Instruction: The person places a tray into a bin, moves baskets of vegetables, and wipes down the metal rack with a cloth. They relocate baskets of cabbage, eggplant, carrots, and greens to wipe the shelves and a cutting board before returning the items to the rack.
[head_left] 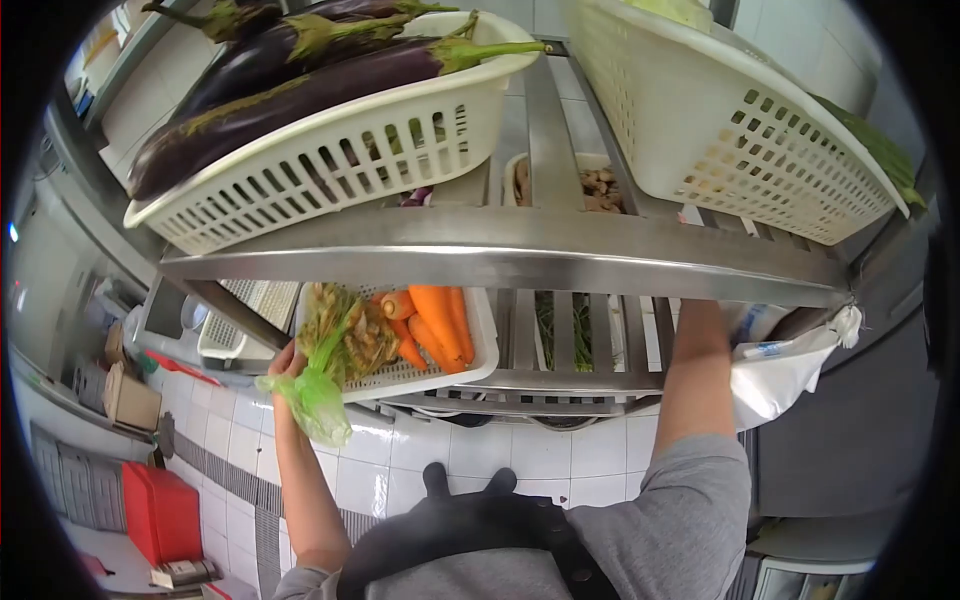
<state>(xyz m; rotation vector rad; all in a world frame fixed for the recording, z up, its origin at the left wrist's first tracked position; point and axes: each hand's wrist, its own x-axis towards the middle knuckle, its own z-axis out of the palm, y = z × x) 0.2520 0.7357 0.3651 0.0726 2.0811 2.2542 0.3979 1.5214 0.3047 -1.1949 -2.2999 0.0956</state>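
My left hand (pixel 288 362) is at the left side of a white basket (pixel 482 345) on the lower shelf, beside a green plastic bag (pixel 322 402); its fingers are mostly hidden behind the basket edge and the bag. In that basket lie orange carrots (pixel 432 325) and wilted leafy greens (pixel 345 335). My right arm reaches under the upper shelf at the right, and the hand is hidden behind the metal shelf edge. Close to that forearm hangs a white plastic bag (pixel 780 375).
Above, a white basket of eggplants (pixel 290 95) is at left and another white basket (pixel 735 130) at right. A metal shelf rail (pixel 500 245) crosses the view. Green stalks (pixel 565 330) show between the lower slats. A red bin (pixel 162 512) stands at lower left.
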